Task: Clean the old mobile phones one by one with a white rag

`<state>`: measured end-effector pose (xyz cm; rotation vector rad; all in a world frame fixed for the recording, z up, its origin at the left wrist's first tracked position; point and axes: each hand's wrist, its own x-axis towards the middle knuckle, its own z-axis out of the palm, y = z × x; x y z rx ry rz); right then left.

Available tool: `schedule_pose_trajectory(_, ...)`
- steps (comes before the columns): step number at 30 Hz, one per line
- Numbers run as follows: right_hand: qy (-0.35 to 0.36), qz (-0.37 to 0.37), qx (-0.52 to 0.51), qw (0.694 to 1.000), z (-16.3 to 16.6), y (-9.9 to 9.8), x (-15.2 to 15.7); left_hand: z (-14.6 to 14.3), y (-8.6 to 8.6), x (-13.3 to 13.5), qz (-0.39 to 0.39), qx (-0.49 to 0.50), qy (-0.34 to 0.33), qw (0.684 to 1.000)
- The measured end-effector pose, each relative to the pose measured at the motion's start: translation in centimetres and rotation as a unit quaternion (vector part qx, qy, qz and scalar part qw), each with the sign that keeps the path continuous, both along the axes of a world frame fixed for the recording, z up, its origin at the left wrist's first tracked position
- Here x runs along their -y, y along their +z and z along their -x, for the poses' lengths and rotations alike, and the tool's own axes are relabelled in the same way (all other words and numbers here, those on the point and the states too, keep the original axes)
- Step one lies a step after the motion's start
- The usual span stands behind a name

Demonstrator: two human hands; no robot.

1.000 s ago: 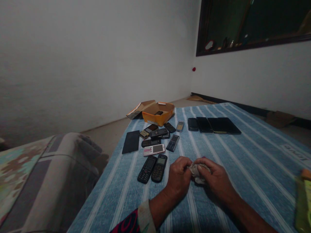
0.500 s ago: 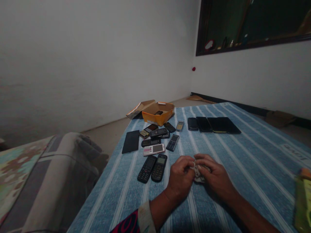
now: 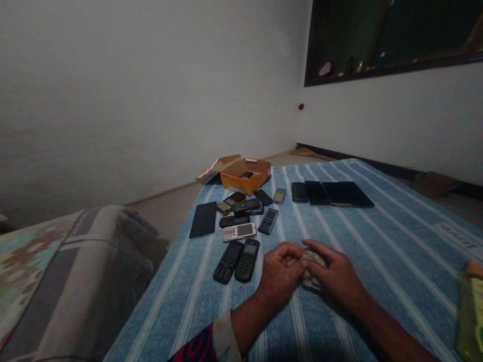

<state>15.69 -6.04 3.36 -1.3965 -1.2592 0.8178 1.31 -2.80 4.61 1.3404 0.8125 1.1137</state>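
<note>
My left hand (image 3: pixel 281 269) and my right hand (image 3: pixel 334 269) come together above the blue striped cloth (image 3: pixel 196 311). A crumpled whitish cloth (image 3: pixel 312 281) is bunched between them, with the right fingers wrapped round it. The left fingers are curled and pressed against its near-left side; whether they hold anything else is hidden. Just left of my hands lie two black keypad phones, one (image 3: pixel 247 260) beside the other (image 3: pixel 228 262). A white and pink phone (image 3: pixel 239 232) and a dark keypad phone (image 3: pixel 268 221) rest farther back.
An orange box (image 3: pixel 245 184) with a phone inside stands at the back, its lid (image 3: pixel 217 170) beside it. More phones lie in front. Several dark flat devices (image 3: pixel 317 193) form a row at back right. A black tablet (image 3: pixel 203 220) lies near the left edge. A yellow-green object (image 3: pixel 470 311) is at right.
My left fingers have shifted slightly and the left thumb has moved right across the whitish cloth. The bunched cloth has changed shape a little. The phones have not moved.
</note>
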Motion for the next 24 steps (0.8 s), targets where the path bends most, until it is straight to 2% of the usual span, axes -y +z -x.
schedule_pose_trajectory(3,0.028,0.000,0.030,0.999,-0.3,0.3,0.0,0.0,-0.2,-0.1,-0.019,0.002,-0.002,1.000)
schedule_pose_trajectory(7,0.067,0.031,0.025,0.997,-0.8,0.4,-0.2,0.0,-0.6,0.0,-0.049,-0.055,-0.002,0.997)
schedule_pose_trajectory(15,0.067,0.059,-0.035,0.995,-1.4,-0.6,-0.5,0.2,-0.7,0.4,-0.051,-0.091,-0.035,0.994)
schedule_pose_trajectory(19,0.054,0.049,-0.049,0.996,-1.3,-0.4,-0.4,0.1,-0.3,0.4,-0.066,-0.130,-0.012,0.989)
schedule_pose_trajectory(21,0.045,0.044,-0.044,0.997,-1.3,-0.4,-0.4,0.1,0.0,0.3,-0.058,-0.148,-0.004,0.987)
schedule_pose_trajectory(24,0.039,0.047,-0.044,0.997,-1.4,-0.4,-0.3,0.1,0.3,0.3,-0.003,-0.117,-0.029,0.993)
